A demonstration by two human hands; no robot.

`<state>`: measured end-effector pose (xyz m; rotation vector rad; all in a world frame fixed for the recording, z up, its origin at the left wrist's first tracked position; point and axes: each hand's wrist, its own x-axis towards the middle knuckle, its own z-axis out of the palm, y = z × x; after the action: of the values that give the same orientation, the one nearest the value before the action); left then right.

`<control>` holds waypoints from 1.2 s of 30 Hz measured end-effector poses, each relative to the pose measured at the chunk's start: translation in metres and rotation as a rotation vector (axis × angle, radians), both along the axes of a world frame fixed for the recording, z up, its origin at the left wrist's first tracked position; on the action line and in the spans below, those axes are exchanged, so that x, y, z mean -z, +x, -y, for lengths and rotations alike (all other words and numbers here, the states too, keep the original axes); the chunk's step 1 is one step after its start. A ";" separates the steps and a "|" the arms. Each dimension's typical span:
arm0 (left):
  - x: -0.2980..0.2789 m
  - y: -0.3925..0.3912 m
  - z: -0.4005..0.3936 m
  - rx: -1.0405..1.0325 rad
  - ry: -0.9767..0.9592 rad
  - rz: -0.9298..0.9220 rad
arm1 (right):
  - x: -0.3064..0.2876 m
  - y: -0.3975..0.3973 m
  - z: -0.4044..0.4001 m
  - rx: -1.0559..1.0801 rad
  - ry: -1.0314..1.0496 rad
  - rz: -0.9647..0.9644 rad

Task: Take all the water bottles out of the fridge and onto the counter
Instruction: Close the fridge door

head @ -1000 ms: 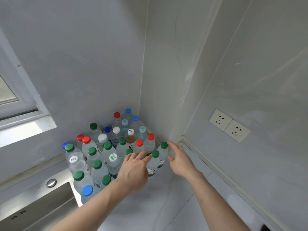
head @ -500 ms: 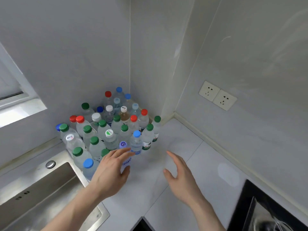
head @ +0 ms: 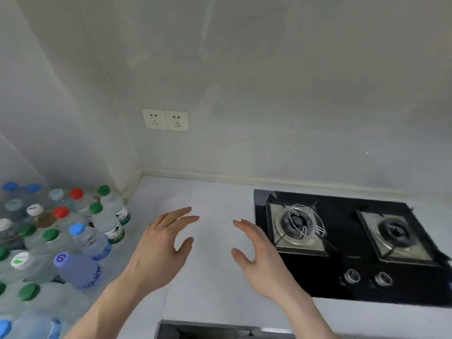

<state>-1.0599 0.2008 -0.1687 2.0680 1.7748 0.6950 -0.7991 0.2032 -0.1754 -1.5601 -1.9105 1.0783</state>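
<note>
Both hands are raised over the bare middle of the white tabletop (head: 215,285) and hold nothing. The left hand (head: 156,250) has its fingers spread and only lightly bent, so its grip is apart; the right hand (head: 261,255) is the same, fingers loose and parted, grip apart, with the palms turned toward each other. The two hands do not touch each other or any bottle.

The water bottles (head: 61,241) stand crowded in the left corner of the tabletop, against the wall, just beside the left forearm. By their caps I can count about eight green, two red, about five blue or pale blue and three white (the picture is blurred by motion and the group runs off the left edge, so the full number cannot be told). One bigger bottle with a violet cap (head: 61,259) stands nearest to the left hand. A bottle with a blue cap (head: 77,228) is just behind it.

To the right, set in the tabletop, is one black gas hob (head: 342,270) with two burners and two round knobs. On the wall there are two white sockets (head: 165,119), side by side.
</note>
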 end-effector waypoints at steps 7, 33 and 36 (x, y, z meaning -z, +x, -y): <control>-0.019 0.122 0.010 0.281 0.035 -0.002 | -0.017 0.129 0.083 0.315 0.090 -0.037; -0.060 0.615 0.258 1.417 0.073 -0.009 | -0.070 0.448 0.562 1.452 0.248 0.185; -0.071 0.662 0.270 1.506 0.081 0.024 | -0.077 0.468 0.584 1.581 0.300 0.214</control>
<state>-0.3978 -0.0696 -0.0980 2.5859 -0.1428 0.2609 -0.3308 -0.3813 -0.0983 -2.1988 -0.3742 -0.0885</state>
